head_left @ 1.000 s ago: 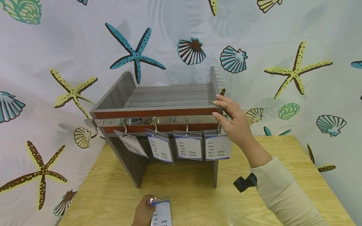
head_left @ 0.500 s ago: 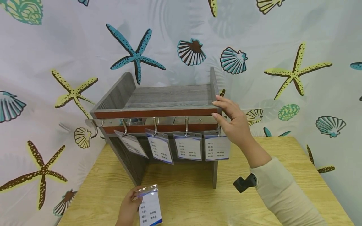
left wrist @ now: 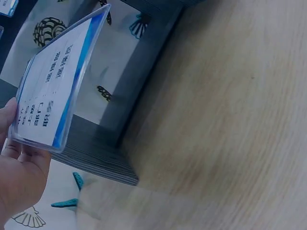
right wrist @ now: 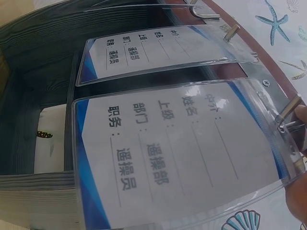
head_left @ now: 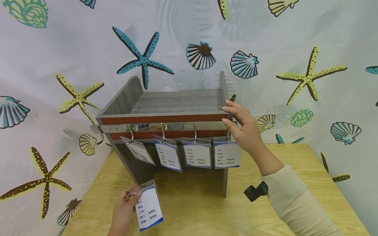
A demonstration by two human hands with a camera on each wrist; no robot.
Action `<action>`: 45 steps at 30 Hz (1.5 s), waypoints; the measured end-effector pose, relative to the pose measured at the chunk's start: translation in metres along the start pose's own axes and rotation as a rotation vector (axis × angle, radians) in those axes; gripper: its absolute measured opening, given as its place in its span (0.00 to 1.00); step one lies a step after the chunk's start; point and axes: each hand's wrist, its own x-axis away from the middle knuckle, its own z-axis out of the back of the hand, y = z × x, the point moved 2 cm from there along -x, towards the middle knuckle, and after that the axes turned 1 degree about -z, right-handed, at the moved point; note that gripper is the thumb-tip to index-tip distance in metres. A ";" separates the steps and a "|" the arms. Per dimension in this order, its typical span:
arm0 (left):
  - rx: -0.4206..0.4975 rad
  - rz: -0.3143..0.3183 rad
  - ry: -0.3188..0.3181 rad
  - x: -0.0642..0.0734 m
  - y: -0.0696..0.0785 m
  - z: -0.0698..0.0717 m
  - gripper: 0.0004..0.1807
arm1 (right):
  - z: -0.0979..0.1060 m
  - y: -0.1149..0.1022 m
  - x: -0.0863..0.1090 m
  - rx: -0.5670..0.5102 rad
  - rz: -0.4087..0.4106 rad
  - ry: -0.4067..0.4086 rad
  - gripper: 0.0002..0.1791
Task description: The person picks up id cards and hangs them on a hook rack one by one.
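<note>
Between thumb and fingers, my left hand (head_left: 123, 205) pinches an ID badge (head_left: 149, 211) in a clear plastic holder by its upper left edge, low in front of the rack's left leg. That badge (left wrist: 55, 84) appears tilted in the left wrist view. A grey wooden rack (head_left: 180, 98) stands on the table, with a metal hook rail (head_left: 183, 126) across its front. My right hand (head_left: 246, 132) holds the rack's right front corner, fingers over the side panel and thumb at the rail's end. Matching badges (head_left: 226, 154) hang from several hooks; the nearest one (right wrist: 177, 153) fills the right wrist view.
The leftmost hook (head_left: 99, 137) of the rail carries no badge. Under the rack is an opening between its side legs (head_left: 225, 183). The wooden table (head_left: 289, 183) reaches back to a patterned curtain (head_left: 177, 19) with starfish and shells.
My left hand has risen from the table's front and moved left with the badge, which now shows whole and tilted. My right hand has stayed at the rack's corner.
</note>
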 end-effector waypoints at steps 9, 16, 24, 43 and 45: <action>0.003 -0.133 -0.012 -0.033 -0.007 0.023 0.26 | 0.000 0.000 0.000 0.012 0.003 0.001 0.16; 0.126 -0.254 -0.127 -0.011 0.056 0.009 0.22 | -0.001 -0.001 0.001 -0.002 0.019 0.002 0.17; 0.098 -0.176 0.006 0.070 0.193 -0.050 0.11 | -0.001 0.000 0.001 0.008 0.041 0.006 0.17; 0.112 -0.213 0.123 0.063 0.246 -0.039 0.17 | -0.001 0.004 0.001 -0.015 0.045 0.000 0.17; 0.132 -0.223 0.127 0.062 0.250 -0.038 0.17 | 0.000 0.004 0.001 -0.009 0.048 0.000 0.17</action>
